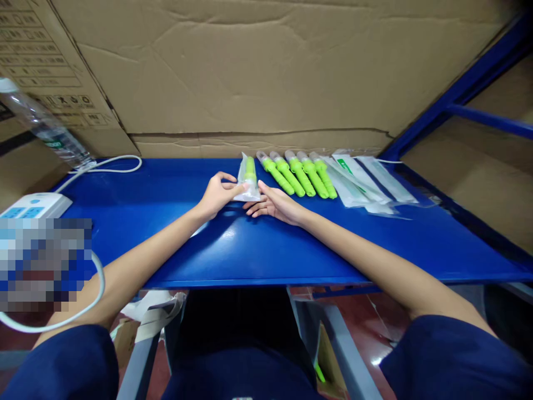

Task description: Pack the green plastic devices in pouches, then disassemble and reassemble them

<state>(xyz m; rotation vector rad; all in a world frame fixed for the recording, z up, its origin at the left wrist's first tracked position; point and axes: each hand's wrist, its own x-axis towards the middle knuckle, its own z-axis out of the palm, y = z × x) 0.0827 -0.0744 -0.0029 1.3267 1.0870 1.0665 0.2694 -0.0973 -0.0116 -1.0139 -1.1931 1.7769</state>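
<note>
On the blue table (166,244) lies a clear plastic pouch with a green pen-shaped item (249,176) inside it. My left hand (217,194) pinches the pouch's near end between thumb and fingers. My right hand (272,204) rests beside it on the table, fingers stretched out, its fingertips touching the pouch's lower edge. Just right of the pouch lie several bare green pen-shaped items (297,173) in a slanted row.
A pile of flat clear pouches (366,180) sits right of the green row. A white power strip (35,204) with its cable (112,164) and a plastic water bottle (44,126) stand at the far left. Cardboard boxes (258,72) wall the back; a blue frame (466,89) rises at right.
</note>
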